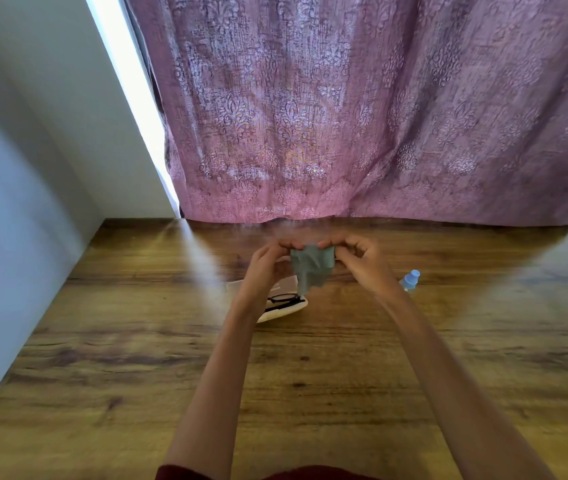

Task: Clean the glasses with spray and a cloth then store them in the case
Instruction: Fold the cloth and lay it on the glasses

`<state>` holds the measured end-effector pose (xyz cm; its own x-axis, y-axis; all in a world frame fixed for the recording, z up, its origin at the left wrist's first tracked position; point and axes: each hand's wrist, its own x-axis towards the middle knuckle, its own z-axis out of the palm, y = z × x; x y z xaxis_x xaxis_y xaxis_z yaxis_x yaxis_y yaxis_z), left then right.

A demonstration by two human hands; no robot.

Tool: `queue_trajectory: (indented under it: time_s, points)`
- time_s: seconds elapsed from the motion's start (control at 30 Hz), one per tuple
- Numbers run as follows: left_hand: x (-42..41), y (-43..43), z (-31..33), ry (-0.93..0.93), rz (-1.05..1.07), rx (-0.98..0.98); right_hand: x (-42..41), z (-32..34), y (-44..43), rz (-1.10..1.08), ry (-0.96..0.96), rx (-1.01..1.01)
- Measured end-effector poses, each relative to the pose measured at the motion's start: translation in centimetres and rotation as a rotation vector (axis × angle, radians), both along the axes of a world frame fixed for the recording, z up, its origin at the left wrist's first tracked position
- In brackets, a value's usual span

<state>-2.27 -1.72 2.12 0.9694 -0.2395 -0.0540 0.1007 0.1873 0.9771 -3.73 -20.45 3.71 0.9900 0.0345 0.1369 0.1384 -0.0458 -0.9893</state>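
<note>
Both hands were raised above the far middle of the table, close together, each pinching a top corner of the cloth. The left hand (264, 263) gripped the cloth's left upper edge between thumb and fingertips; the right hand (362, 259) gripped the right upper edge in the same way, its remaining fingers curled. The cloth (311, 266), grey-green and crumpled, hung between the two hands, its lower point dangling above the case. Both forearms reached in from the near edge of the table, where a dark red sleeve (178, 472) showed at the bottom of the view.

The case (284, 311), pale and open, lay on the table just below and behind the left wrist, partly hidden by it. The glasses (284, 300), black-framed, lay inside the open case, only part of the frame showing. The spray bottle (411, 279), pale blue with a blue cap, stood just to the right of the right wrist, near the same depth as the case and apart from it.

The table (310, 375) was brown wood with a marked grain. A patterned mauve curtain (362, 116) hung along its far edge, and a pale wall (15, 168) ran along its left edge.
</note>
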Motion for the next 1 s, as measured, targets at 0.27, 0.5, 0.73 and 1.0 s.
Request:
queue_trajectory:
  time_s: [0.27,0.5,0.73,1.0]
  points:
    - [0.1,0.4,0.2,-0.097,-0.052,0.057,0.0,0.0,-0.3,0.012,0.074,0.063]
    - [0.6,0.8,-0.2,-0.133,-0.038,0.07,0.0,0.1,-0.5,-0.012,0.202,0.095]
    - [0.5,1.0,-0.8,-0.137,-0.051,0.025,-0.4,-0.1,0.0,-0.011,0.247,0.157]
    - [0.8,1.1,-0.4,-0.072,-0.013,-0.037,-0.5,0.4,0.8,0.009,0.245,0.257]
